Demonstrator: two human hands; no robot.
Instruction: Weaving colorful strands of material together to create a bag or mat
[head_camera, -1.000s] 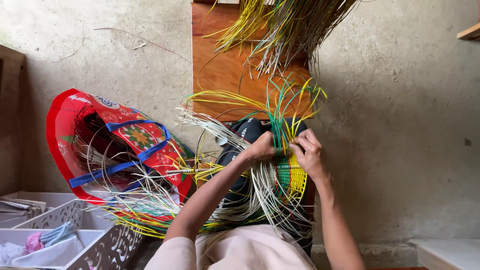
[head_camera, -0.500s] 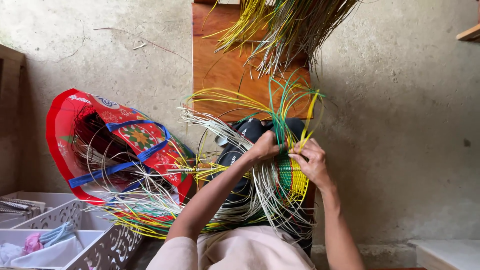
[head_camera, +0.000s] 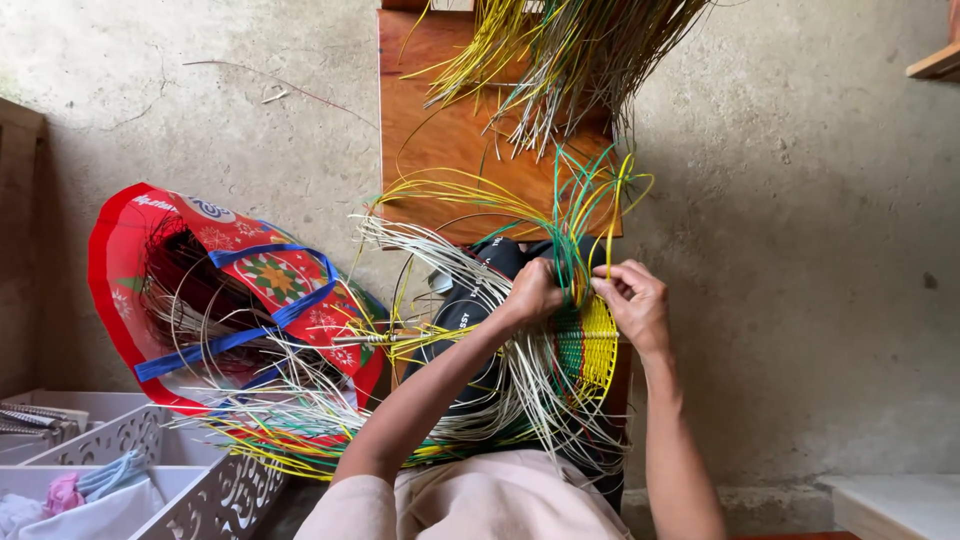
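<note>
A half-woven piece of green, red and yellow plastic strands (head_camera: 586, 350) rests on my lap over a black cloth (head_camera: 470, 300). Loose white strands (head_camera: 440, 270) fan out to its left, and green and yellow ones (head_camera: 590, 200) stand up from its top edge. My left hand (head_camera: 533, 291) pinches the green strands at the weave's top edge. My right hand (head_camera: 634, 303) is just to the right of it, fingers closed on a yellow strand that rises from the weave.
A red patterned bag with blue handles (head_camera: 220, 290), full of strands, lies at the left. White cut-out trays (head_camera: 150, 470) with cloths sit at the bottom left. A wooden board (head_camera: 440, 130) and a hanging bundle of strands (head_camera: 560, 50) lie ahead. Concrete floor surrounds.
My right hand has lifted slightly and drawn the yellow strand upward; my left hand has stayed on the green strands. The view has shifted a little.
</note>
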